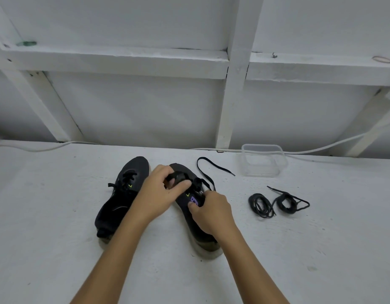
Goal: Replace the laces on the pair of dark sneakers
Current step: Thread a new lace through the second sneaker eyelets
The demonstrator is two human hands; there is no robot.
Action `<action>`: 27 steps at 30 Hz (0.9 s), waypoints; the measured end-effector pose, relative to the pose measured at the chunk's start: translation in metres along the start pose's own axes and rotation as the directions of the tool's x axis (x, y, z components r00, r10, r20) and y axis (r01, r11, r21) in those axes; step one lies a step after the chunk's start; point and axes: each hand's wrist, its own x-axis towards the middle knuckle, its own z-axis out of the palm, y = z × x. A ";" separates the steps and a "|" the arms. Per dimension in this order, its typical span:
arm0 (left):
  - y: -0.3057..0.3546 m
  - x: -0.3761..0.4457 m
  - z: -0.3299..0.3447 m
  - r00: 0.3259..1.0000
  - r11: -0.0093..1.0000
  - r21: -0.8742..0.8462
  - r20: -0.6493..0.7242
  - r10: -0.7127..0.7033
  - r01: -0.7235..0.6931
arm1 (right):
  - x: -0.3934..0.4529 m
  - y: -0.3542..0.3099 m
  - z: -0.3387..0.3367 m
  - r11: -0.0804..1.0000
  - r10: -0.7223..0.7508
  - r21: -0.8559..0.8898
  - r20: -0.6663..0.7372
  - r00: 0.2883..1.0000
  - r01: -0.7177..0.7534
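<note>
Right now both hands sit on the right sneaker (197, 229), its long axis running away from the person: the left hand (162, 189) pinches the lace (206, 174) near the toe end, the right hand (208, 210) grips the tongue area — nearer the heel. Coiled spare laces (261, 205) lie well right, the left sneaker (119, 200) just beside — nothing blocks the pull

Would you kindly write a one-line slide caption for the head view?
Both hands, left and right, work the lace on the right-side dark sneaker; two coiled black laces wait nearby.
</note>
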 end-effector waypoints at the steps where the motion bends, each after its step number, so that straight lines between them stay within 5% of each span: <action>1: -0.003 -0.001 0.006 1.000 1.000 0.002 0.002 0.005 -0.005 | 0.000 -0.001 0.000 1.000 0.001 -0.006 -0.001 1.000 -0.001; 3: -0.004 -0.001 0.012 0.992 0.967 -0.221 0.051 -0.115 0.123 | 0.000 0.000 0.000 1.000 0.002 -0.008 -0.002 1.000 -0.002; 5: -0.003 0.000 0.015 0.958 0.750 -0.596 0.176 -0.226 0.286 | -0.001 0.001 0.000 1.000 0.001 0.013 -0.001 1.000 -0.001; 7: -0.004 0.002 0.016 0.939 0.553 -0.760 0.251 -0.234 0.341 | -0.003 0.003 -0.002 0.998 -0.010 0.066 0.002 1.000 0.010; 11: -0.001 -0.002 0.017 0.949 0.635 -0.705 0.228 -0.219 0.316 | -0.003 0.003 -0.005 0.992 -0.031 0.125 -0.005 1.000 0.031; 21: 0.050 0.006 -0.041 0.994 0.315 -0.947 0.091 0.059 0.068 | 0.001 0.001 -0.004 0.999 0.029 0.028 0.015 0.999 -0.030; 27: 0.054 0.011 -0.037 0.994 0.544 -0.832 0.099 -0.046 0.108 | 0.002 0.002 -0.008 0.995 0.044 0.086 0.047 0.998 -0.048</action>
